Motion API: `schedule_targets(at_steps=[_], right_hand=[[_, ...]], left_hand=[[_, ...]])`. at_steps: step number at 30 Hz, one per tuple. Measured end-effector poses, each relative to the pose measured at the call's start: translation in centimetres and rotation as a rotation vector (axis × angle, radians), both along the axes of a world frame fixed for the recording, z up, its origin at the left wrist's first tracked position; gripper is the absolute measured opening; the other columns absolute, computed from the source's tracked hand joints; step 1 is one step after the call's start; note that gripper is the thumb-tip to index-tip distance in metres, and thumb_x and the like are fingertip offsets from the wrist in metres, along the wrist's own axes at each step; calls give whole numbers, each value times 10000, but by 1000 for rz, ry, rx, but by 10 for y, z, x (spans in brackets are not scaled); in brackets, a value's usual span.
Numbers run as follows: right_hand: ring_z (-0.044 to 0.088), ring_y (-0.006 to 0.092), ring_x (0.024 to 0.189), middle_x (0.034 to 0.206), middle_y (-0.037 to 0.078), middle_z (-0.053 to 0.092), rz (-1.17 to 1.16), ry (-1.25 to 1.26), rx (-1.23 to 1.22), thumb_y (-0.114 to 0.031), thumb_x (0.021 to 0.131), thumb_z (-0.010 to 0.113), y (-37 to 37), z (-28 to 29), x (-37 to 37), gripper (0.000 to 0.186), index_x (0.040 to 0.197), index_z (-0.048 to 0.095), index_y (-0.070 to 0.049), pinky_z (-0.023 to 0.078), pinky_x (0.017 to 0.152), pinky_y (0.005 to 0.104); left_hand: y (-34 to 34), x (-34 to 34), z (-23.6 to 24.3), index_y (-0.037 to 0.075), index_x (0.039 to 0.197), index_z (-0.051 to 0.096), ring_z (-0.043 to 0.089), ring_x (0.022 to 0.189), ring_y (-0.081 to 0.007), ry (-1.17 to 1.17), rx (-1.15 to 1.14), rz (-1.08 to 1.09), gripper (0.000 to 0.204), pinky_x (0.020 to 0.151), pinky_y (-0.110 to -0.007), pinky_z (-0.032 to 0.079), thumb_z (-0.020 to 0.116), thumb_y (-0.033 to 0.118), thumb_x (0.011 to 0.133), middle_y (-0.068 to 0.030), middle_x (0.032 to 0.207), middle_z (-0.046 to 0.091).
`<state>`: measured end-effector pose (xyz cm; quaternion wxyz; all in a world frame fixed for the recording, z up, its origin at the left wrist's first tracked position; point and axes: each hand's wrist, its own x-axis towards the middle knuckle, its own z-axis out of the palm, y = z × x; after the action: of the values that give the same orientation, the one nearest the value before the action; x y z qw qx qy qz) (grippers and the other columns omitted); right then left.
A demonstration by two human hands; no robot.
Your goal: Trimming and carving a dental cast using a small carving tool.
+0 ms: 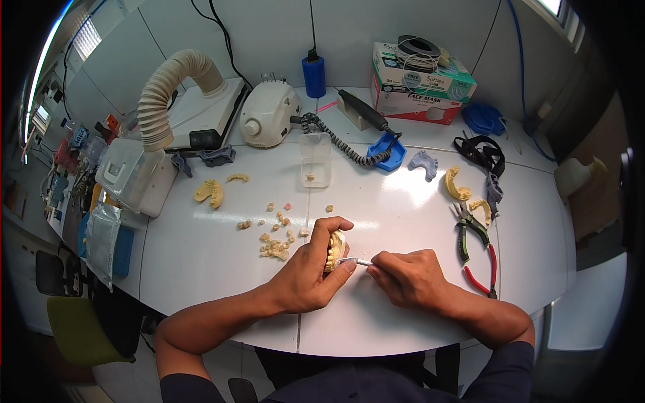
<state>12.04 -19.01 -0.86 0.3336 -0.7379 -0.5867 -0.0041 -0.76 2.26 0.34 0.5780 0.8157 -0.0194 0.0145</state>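
My left hand [306,277] is wrapped around a yellow and white dental cast [333,252], its row of teeth facing between thumb and fingers. In a pinch, my right hand [411,278] holds a slim metal hand tool [361,261]; whether it is a knife or a scraper I cannot tell. The tool's tip meets the cast's lower edge, beside my left thumb. Fine pale crumbs lie on the table around the tool. Left of my left hand are several small loose tooth pieces [290,236] and a larger yellow cluster [274,250].
Pliers [474,245] with red and green handles lie at the right, near yellow casts [457,185] and a grey mould [423,164]. A small clear box [316,173] stands open ahead. Behind are a black handpiece [363,109], a white control unit [269,114] and a ribbed hose [158,94].
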Motion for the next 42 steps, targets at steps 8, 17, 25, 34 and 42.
schedule_targets(at_steps=[8, 17, 25, 34, 42], right_hand=[[570, 262, 438, 614, 36, 622, -10, -3, 1, -192, 988, 724, 0, 0, -1, 177, 876, 617, -107, 417, 411, 384], [566, 257, 439, 611, 34, 610, -17, -4, 7, -192, 998, 715, 1, 0, 0, 192, 865, 610, -103, 419, 413, 381], [572, 253, 443, 613, 38, 613, -15, 4, 4, -182, 998, 713, 1, 2, 0, 195, 856, 608, -101, 424, 418, 380], [580, 260, 445, 619, 42, 627, 2, 15, -10, -176, 983, 726, 0, 2, 0, 174, 869, 621, -96, 431, 422, 382], [570, 259, 441, 617, 36, 618, -4, 9, 4, -183, 989, 723, 0, 1, 0, 181, 871, 615, -100, 421, 417, 384]], left_hand=[[0, 0, -1, 22, 1466, 277, 493, 847, -113, 6, 13, 6, 532, 804, -291, 433, 598, 92, 1046, -58, 1014, 518], [0, 0, 1, 37, 1463, 294, 543, 917, -132, 24, 22, 25, 525, 851, -303, 465, 616, 108, 1056, -83, 1064, 543], [-1, 0, 0, 36, 1471, 291, 562, 937, -139, 45, 29, 30, 539, 869, -305, 475, 625, 113, 1055, -90, 1073, 552], [0, 1, -1, 5, 1503, 237, 485, 846, -105, -11, 7, -18, 576, 794, -281, 429, 585, 66, 1049, -48, 1005, 503], [0, 0, 2, 5, 1489, 255, 507, 867, -107, 56, -21, -15, 546, 807, -278, 441, 586, 81, 1062, -49, 1015, 526]])
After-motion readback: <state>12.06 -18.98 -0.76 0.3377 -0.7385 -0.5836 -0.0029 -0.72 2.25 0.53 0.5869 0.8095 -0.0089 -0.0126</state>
